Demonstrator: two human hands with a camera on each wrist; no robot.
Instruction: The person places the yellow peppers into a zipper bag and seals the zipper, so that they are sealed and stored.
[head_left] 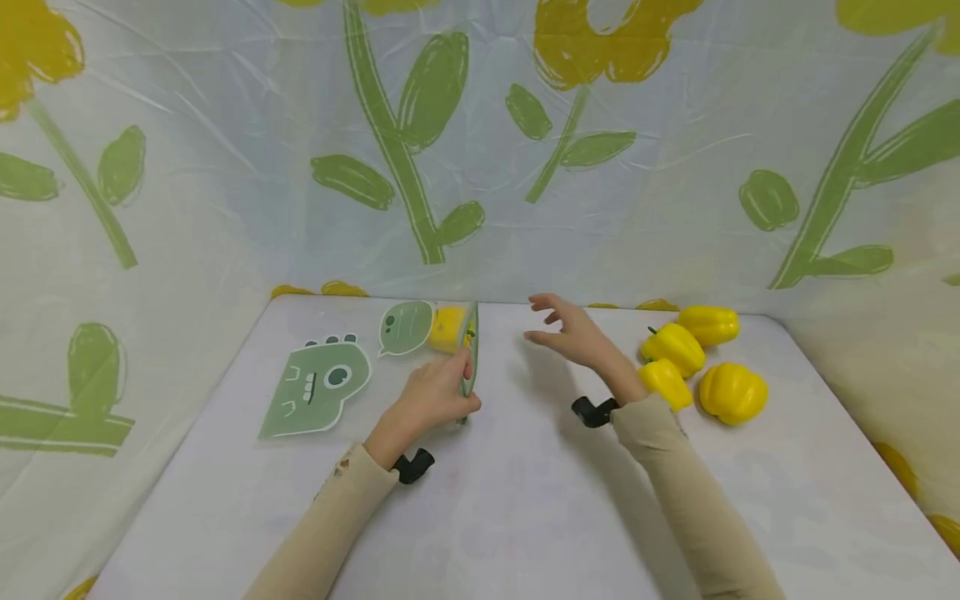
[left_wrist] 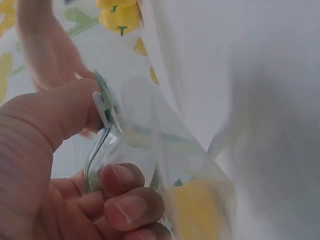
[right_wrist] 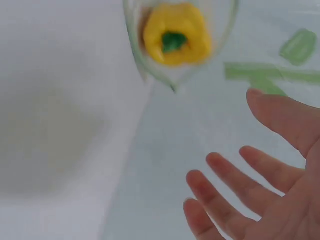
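Note:
A clear zip bag (head_left: 468, 383) printed with a green dinosaur (head_left: 322, 387) lies on the left half of the table, its mouth facing right. My left hand (head_left: 435, 392) pinches the bag's edge near the zip slider (left_wrist: 102, 109), and the mouth gapes. Inside, close to the opening, sits a yellow bell pepper (right_wrist: 177, 35) with its green stem facing out. My right hand (head_left: 573, 337) hovers right of the bag, fingers spread and holding nothing. In the right wrist view the bag's mouth is above its fingertips.
Several yellow bell peppers (head_left: 733, 393) lie grouped at the table's right, partly behind the right wrist. A flower-printed cloth (head_left: 480, 167) walls in the white table (head_left: 517, 517) at the back and sides. Each wrist wears a black camera mount (head_left: 594, 412).

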